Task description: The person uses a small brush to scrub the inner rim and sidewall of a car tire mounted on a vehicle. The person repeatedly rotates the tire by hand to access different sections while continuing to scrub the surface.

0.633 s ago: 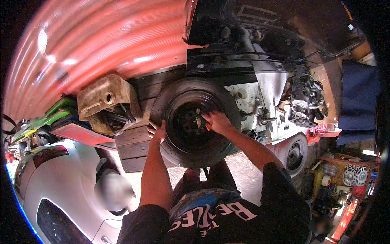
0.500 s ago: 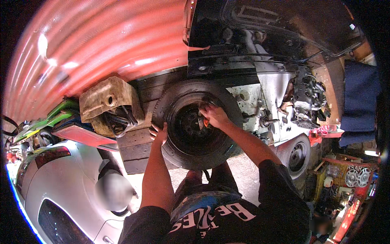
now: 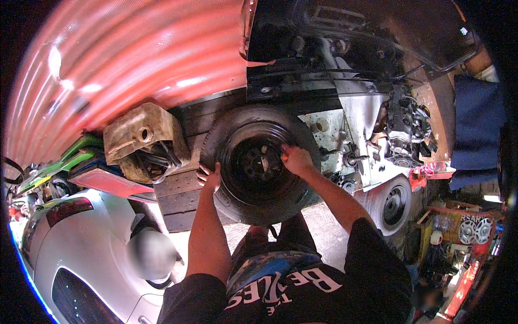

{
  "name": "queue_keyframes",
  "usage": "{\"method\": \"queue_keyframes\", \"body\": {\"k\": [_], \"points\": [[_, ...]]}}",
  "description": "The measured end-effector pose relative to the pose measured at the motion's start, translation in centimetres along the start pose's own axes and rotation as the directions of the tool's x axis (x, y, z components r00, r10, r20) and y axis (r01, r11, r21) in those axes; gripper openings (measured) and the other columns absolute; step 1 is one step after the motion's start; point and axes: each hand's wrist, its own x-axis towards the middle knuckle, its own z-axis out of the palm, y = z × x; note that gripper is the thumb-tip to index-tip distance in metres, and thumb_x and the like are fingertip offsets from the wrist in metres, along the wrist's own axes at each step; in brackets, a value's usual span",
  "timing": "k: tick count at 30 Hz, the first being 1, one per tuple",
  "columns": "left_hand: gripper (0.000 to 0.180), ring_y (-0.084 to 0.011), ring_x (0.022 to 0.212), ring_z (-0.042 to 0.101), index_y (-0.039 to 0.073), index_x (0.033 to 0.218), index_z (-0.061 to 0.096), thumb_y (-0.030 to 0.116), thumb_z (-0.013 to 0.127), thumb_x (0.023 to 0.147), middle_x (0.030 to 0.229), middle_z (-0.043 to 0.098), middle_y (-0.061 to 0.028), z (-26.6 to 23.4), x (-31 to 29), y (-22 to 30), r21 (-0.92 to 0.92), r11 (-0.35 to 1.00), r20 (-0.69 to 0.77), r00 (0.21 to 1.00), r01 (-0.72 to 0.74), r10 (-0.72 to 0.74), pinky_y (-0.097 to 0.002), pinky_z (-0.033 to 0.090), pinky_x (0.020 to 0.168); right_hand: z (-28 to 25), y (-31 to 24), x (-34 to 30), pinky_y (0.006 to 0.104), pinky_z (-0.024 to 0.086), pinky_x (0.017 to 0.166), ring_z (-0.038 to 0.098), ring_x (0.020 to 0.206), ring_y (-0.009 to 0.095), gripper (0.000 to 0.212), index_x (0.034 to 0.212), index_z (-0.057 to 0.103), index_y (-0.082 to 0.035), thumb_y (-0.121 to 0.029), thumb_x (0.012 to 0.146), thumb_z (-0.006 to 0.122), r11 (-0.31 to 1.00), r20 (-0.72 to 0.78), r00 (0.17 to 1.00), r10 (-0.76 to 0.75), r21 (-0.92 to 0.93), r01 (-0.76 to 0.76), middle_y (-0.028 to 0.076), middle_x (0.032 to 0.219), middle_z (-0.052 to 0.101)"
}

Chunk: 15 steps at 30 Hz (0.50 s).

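Observation:
A black tyre on a dark steel rim [image 3: 259, 208] lies with its hub face toward me at the middle of the view. My left hand [image 3: 210, 178] rests against the tyre's left sidewall, its fingers spread. Over the right inner part of the rim, my right hand [image 3: 297, 161] is closed with its fingers curled. What it holds, if anything, is too dark and small to make out. A pale patch [image 3: 264, 162] shows near the hub, left of that hand.
Dark wooden planks [image 3: 181, 191] run under the wheel, with a dirty tan tank [image 3: 143, 135] on them at left. An engine [image 3: 404, 124] and another wheel [image 3: 393, 205] stand at right. A silver car [image 3: 102, 232] fills the lower left, near a blurred person [image 3: 152, 254].
My right hand has moved from near the hub outward to the right side of the rim. An orange bit beside it no longer shows. My left hand stays on the tyre.

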Motion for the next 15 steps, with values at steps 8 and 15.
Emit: {"method": "queue_keyframes", "body": {"k": [8,15], "points": [[0.108,-0.0508,0.142,-0.017,0.022,0.149,-0.028,0.086,0.027,0.082,0.154,-0.026,-0.0264,-0.4,-0.1,0.6,0.165,0.985,0.07,0.997,-0.053,0.042,-0.0593,-0.001,0.116,-1.4,2.0,4.2,0.0387,0.055,0.081,0.069,0.095,0.032,0.025,0.109,0.068,-0.011,-0.022,0.087,0.069,0.926,-0.578,0.815,-0.044,0.283,0.25,0.013,0.102,0.071],[0.11,-0.0465,0.143,-0.021,0.017,0.149,-0.028,0.086,0.026,0.082,0.154,-0.027,-0.0279,-0.4,-2.0,2.1,-0.004,1.0,0.058,0.998,0.009,-0.009,-0.0564,-0.006,0.116,-4.0,5.3,5.7,0.0411,0.054,0.081,0.067,0.094,0.034,0.028,0.109,0.067,-0.013,-0.029,0.086,0.07,0.934,-0.307,0.951,-0.027,0.331,0.133,0.012,0.101,0.071]]}}
